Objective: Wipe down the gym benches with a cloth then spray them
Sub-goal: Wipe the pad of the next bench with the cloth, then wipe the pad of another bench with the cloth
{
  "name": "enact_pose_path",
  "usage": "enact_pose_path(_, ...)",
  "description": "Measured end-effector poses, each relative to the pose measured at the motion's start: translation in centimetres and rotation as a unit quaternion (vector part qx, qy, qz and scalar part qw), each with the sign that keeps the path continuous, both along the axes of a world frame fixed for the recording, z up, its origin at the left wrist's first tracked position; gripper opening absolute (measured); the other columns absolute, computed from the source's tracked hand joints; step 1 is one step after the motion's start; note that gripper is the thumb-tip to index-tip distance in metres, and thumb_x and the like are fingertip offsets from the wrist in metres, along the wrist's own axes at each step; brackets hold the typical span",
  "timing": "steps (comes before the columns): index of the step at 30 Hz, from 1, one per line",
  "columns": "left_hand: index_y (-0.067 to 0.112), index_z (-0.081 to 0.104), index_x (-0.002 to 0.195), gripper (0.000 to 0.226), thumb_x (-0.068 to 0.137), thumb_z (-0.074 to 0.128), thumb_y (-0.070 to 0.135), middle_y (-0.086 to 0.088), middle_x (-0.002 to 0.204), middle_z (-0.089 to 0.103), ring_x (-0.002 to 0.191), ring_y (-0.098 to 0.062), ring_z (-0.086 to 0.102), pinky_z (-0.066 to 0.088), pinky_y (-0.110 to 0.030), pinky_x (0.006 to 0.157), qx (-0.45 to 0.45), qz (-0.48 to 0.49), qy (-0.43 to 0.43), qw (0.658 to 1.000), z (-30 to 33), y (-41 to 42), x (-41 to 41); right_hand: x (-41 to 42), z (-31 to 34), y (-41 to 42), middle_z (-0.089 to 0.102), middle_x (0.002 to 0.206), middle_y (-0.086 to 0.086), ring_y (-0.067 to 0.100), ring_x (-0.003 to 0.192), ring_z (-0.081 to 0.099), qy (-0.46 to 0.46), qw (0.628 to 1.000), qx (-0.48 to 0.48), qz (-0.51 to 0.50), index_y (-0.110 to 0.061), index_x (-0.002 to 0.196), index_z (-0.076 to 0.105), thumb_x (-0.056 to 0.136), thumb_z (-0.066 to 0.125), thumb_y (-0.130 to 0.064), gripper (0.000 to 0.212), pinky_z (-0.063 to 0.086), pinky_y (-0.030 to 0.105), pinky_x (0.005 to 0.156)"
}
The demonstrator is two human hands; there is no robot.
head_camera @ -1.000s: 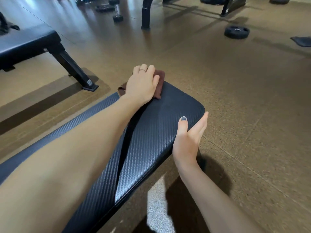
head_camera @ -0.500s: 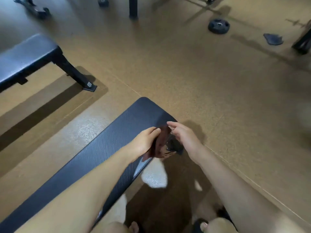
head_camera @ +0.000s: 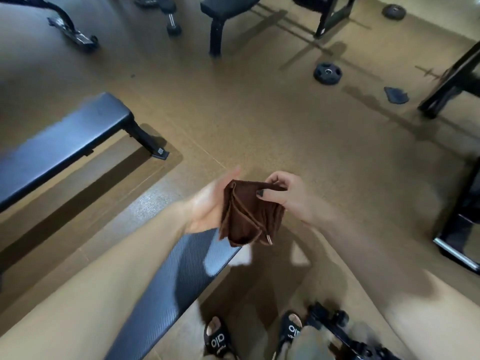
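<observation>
Two hands up in the air with one brown cloth [head_camera: 249,211] between them, just past the end of the near bench [head_camera: 179,276] and above the floor [head_camera: 285,131]. Looks like a pause in the wiping step, with the cloth off the pad and folded over, maybe to find a clean side. Right hand [head_camera: 291,196] pinching the top edge of the cloth, thumb in front and fingers curled behind, closed tight on it. Left hand [head_camera: 210,201] flat and wide open beside the cloth, blurry, palm facing it, so hard to say if touching or just next to it. Cloth hanging down, bottom corner low near the pad's end but not on it. Next, probably: fold neatly, get a good flat hold, then press down on a pad and rub. Second bench [head_camera: 65,141] waiting off to the left, well apart. No spray bottle to be seen anywhere, so spraying still to come.
</observation>
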State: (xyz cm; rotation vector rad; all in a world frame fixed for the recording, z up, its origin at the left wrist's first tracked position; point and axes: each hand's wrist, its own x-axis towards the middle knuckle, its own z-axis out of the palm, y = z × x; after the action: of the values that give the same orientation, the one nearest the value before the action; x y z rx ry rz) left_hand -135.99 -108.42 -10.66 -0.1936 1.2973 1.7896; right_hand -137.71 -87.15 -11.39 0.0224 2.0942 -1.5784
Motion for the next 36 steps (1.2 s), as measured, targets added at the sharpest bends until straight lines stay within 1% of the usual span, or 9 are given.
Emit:
enact_pose_path(4,0.020,0.067,0.115,0.023,0.097,0.067,0.034,0.001,0.096,0.076,0.089,-0.014,0.071,0.053,-0.034,0.083,-0.195,-0.123,0.183,0.956,3.9,0.7,-2.8,-2.3,3.7,1.1,0.058,0.065,-0.008,0.000,0.054,0.049,0.070,0.994,0.073,0.038,-0.008,0.089,0.062,0.084,0.080,-0.014,0.020,0.037,0.016,0.052)
enact_pose_path(9,0.014,0.064,0.085,0.011,0.086,0.075,0.019,-0.002,0.075,0.065,0.075,-0.020,0.062,0.048,-0.041,0.073,-0.376,-0.176,0.397,0.818,4.6,3.7,-8.1,-7.0,5.7,4.4,0.062,0.076,-0.004,0.011,0.065,0.056,0.155,0.963,0.161,0.153,-0.019,0.088,0.054,0.088,0.072,-0.015,0.018,0.045,0.029,0.059)
enact_pose_path(13,0.016,0.064,0.095,0.005,0.091,0.067,0.017,-0.002,0.080,0.068,0.079,-0.022,0.064,0.052,-0.038,0.073,-0.451,-0.209,0.446,0.744,4.4,7.3,-12.5,-11.6,4.7,7.2,0.064,0.083,0.003,0.021,0.075,0.061,0.186,0.933,0.225,0.210,-0.023,0.091,0.042,0.093,0.061,-0.013,0.022,0.046,0.034,0.062)
enact_pose_path(15,0.022,0.065,0.103,0.010,0.093,0.065,0.019,0.000,0.087,0.069,0.084,-0.023,0.065,0.053,-0.040,0.077,-0.475,-0.223,0.446,0.725,4.5,8.5,-14.3,-14.0,4.2,8.2,0.069,0.095,0.005,0.024,0.082,0.066,0.170,0.926,0.232,0.245,-0.026,0.108,0.041,0.092,0.062,-0.014,0.029,0.054,0.042,0.074)
enact_pose_path(18,0.026,0.065,0.119,0.024,0.095,0.063,0.020,-0.002,0.105,0.072,0.096,-0.025,0.066,0.052,-0.041,0.085,-0.491,-0.239,0.438,0.714,5.3,9.6,-17.2,-17.9,4.9,8.9,0.069,0.122,0.004,0.020,0.100,0.070,0.103,0.931,0.195,0.292,-0.022,0.143,0.044,0.089,0.072,-0.012,0.061,0.057,0.026,0.083)
enact_pose_path(20,0.026,0.065,0.122,0.026,0.096,0.062,0.020,-0.002,0.109,0.073,0.098,-0.024,0.066,0.052,-0.040,0.088,-0.498,-0.239,0.431,0.714,5.5,9.7,-19.4,-20.2,5.2,8.7,0.072,0.111,0.003,0.016,0.093,0.070,0.087,0.930,0.185,0.307,-0.018,0.129,0.061,0.088,0.072,-0.010,0.043,0.050,0.015,0.070)
enact_pose_path(23,0.024,0.062,0.117,0.021,0.096,0.060,0.019,0.000,0.104,0.072,0.096,-0.022,0.066,0.053,-0.041,0.087,-0.499,-0.221,0.413,0.729,5.2,9.5,-24.1,-24.2,5.1,7.9,0.075,0.100,0.003,0.020,0.089,0.070,0.127,0.910,0.249,0.306,-0.018,0.112,0.070,0.094,0.064,-0.020,0.020,0.054,0.031,0.073)
enact_pose_path(28,0.037,0.048,0.114,0.024,0.097,0.057,0.021,0.005,0.098,0.068,0.089,-0.022,0.065,0.057,-0.044,0.081,-0.512,-0.202,0.411,0.727,4.1,9.4,-33.4,-34.1,3.8,7.5,0.076,0.094,-0.004,0.010,0.079,0.071,0.121,0.903,0.277,0.306,-0.023,0.111,0.071,0.102,0.055,-0.021,0.018,0.059,0.026,0.073)
enact_pose_path(36,0.036,0.047,0.117,0.019,0.101,0.054,0.028,0.004,0.099,0.066,0.088,-0.019,0.064,0.058,-0.043,0.080,-0.557,-0.124,0.359,0.738,6.4,4.6,-44.0,-49.9,7.7,0.8,0.071,0.099,0.005,0.031,0.090,0.069,0.203,0.791,0.374,0.440,-0.019,0.107,0.063,0.096,0.053,-0.027,0.017,0.058,0.044,0.079)
